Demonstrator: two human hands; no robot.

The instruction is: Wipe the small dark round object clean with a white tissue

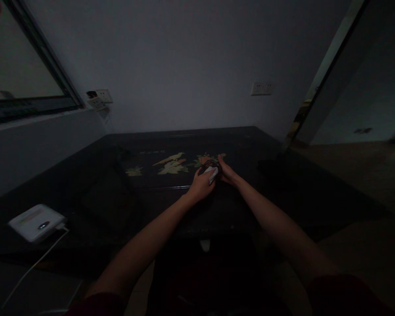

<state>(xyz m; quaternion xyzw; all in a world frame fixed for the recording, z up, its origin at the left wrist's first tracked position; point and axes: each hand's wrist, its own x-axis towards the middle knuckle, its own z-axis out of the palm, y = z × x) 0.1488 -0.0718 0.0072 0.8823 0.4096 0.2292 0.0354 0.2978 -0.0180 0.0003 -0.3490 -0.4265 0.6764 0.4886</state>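
Note:
Both hands meet over the dark table, around a small dark, roundish object [205,164] whose kind is hard to make out in the dim light. My left hand [201,184] is closed on a crumpled white cloth or tissue [212,173], which lies against the dark object. On the other side, my right hand [228,171] is wrapped around the object, its thumb or a finger pointing up. Much of the object is hidden behind the fingers. Just beyond the hands, the tabletop carries a bird and flower picture [173,164].
A white box-shaped device [36,223] with a cable [36,263] stands at the left of the dark table [191,221]. Wall sockets [262,88] sit on the back wall [184,66]. At the left is a window [23,57]; a doorway opens at the right.

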